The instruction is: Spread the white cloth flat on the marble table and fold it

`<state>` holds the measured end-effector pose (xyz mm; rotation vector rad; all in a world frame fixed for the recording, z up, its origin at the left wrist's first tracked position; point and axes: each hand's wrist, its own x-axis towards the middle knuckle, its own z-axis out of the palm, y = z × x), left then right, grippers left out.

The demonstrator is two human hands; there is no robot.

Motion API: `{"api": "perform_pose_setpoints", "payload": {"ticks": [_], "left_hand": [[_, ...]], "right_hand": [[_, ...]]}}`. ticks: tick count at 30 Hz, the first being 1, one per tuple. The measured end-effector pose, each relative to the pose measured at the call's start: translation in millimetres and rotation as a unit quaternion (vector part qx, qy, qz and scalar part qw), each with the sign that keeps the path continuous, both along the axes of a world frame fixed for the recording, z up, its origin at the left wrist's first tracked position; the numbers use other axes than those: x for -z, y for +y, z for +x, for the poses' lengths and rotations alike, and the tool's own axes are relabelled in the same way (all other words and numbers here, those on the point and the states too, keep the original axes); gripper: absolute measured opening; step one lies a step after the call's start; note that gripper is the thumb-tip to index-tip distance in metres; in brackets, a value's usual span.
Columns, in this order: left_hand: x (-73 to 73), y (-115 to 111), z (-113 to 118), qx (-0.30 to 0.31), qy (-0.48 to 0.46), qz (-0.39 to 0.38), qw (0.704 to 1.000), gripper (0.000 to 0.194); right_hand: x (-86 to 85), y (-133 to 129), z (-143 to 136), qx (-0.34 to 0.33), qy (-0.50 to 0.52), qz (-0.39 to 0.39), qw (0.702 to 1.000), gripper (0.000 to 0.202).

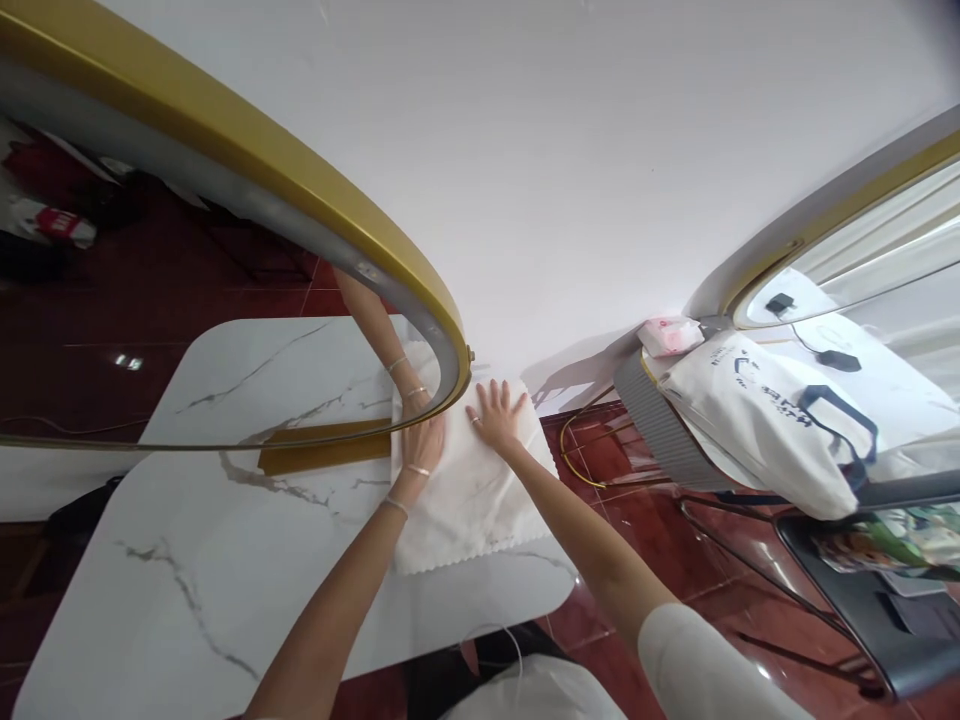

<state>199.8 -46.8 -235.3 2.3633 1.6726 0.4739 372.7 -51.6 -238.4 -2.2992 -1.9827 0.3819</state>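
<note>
A white cloth (480,510) with a scalloped edge lies spread on the right part of the white marble-patterned table (285,560), close to the wall. Flat on its upper part rests my right hand (496,418), fingers spread and a ring on one of them. My left hand (424,445) lies on the cloth's left side, just by the bottom rim of the mirror. Its fingers look extended, though the rim partly covers them. Bracelets circle my left wrist. Neither hand grips anything that I can make out.
A large gold-framed mirror (300,180) leans over the table and reflects my left arm. To the right, a white tote bag (757,410) and a tissue pack (670,336) sit on a ribbed-front table (660,425). A black chair (870,620) stands below, over red floor tiles (630,530).
</note>
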Motion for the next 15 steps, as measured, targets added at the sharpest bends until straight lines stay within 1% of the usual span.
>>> {"api": "perform_pose_setpoints", "payload": {"ticks": [2,5,7,8,9,11,13,15], "left_hand": [[1.8,-34,-4,0.012,0.005,0.029,0.999,0.048],[8.1,-82,-15,0.029,0.023,0.08,0.996,0.059],[13.7,-102,-21,0.045,0.028,0.093,0.994,0.058],[16.1,-106,-22,0.054,0.029,0.091,0.994,0.056],[18.0,-107,-23,0.064,0.03,0.086,0.994,0.055],[19.7,-97,-20,0.081,0.032,0.064,0.994,0.053],[18.5,-73,-12,0.091,0.034,0.033,0.995,0.053],[15.5,-42,0,0.096,0.036,0.004,0.995,0.054]], "right_hand": [[6.2,-23,-3,-0.014,-0.008,0.028,0.999,0.062],[15.7,-70,-9,-0.043,-0.012,0.072,0.996,0.063],[19.6,-96,-13,-0.089,-0.009,0.094,0.992,0.061],[20.3,-105,-15,-0.115,-0.005,0.098,0.989,0.059],[20.2,-109,-16,-0.135,-0.001,0.097,0.986,0.058],[18.0,-103,-16,-0.145,0.004,0.083,0.986,0.055],[14.4,-83,-13,-0.123,0.002,0.064,0.99,0.054],[10.7,-56,-6,-0.103,-0.002,0.049,0.994,0.053]]}}
